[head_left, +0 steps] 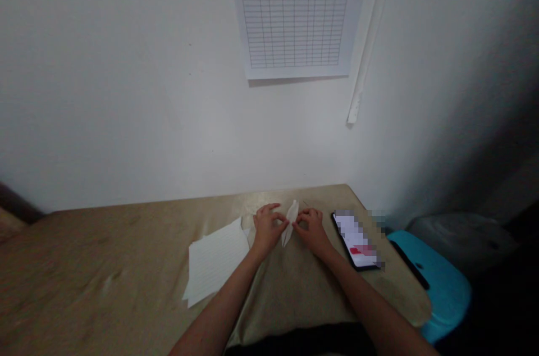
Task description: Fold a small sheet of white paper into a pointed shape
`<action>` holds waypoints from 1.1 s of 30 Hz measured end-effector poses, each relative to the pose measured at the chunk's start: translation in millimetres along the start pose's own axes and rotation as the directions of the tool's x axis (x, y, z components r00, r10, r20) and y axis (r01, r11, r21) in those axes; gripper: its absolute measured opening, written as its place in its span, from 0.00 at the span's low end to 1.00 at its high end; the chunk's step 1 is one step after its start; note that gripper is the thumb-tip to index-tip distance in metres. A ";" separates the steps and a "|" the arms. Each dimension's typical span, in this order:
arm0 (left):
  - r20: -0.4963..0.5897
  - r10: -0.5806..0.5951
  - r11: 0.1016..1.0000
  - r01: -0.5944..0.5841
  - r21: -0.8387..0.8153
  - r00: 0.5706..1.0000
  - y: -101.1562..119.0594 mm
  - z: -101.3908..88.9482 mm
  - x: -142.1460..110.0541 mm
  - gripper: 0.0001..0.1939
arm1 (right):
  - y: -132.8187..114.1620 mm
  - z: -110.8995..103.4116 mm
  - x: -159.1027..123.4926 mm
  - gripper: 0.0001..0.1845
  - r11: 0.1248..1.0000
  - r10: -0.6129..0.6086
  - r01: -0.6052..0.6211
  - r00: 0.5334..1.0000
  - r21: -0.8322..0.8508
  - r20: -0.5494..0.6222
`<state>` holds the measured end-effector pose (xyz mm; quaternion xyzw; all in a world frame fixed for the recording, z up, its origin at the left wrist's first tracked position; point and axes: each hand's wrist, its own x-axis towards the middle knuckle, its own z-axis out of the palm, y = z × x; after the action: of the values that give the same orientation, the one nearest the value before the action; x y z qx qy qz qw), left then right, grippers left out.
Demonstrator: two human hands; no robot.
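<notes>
A small folded piece of white paper (292, 211) is held between my two hands above the brown-covered table. My left hand (268, 227) pinches its left side between thumb and index finger, the other fingers stretched away. From the right, my right hand (312, 228) grips the opposite side with thumb and fingertips. The paper is narrow, with a pointed lower end and a crease near the middle. Left of my left forearm lies a stack of lined paper sheets (217, 260), its right edge partly behind the arm.
A phone (355, 241) with a lit, partly pixelated screen lies right of my right hand. The table (105, 277) meets a white wall carrying a printed chart (297, 24) and a cable cover (364, 64). A turquoise object (450, 283) stands beyond the table's right edge.
</notes>
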<state>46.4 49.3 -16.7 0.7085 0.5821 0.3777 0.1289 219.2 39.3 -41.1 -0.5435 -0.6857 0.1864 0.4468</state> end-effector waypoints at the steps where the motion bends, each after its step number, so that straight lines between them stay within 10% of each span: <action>1: -0.006 0.011 1.000 -0.011 0.002 1.000 1.3 -0.2 -0.7 0.02 | 0.3 0.2 0.0 0.02 1.000 0.002 -0.002 1.000 0.008 -0.001; 28: 0.110 0.078 0.992 -0.088 0.092 0.991 10.6 -1.1 -10.2 0.00 | 4.4 3.7 1.2 0.09 0.999 0.034 -0.035 0.999 -0.033 -0.035; 33: 0.086 0.069 0.993 -0.077 0.090 0.994 11.8 -1.0 -10.4 0.04 | 1.7 -9.4 3.2 0.15 0.984 -0.015 -0.024 0.976 -0.176 -0.217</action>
<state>54.0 36.1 -12.7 0.7495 0.5669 0.3252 0.1059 227.8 40.6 -36.0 -0.5998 -0.6454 0.0648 0.4686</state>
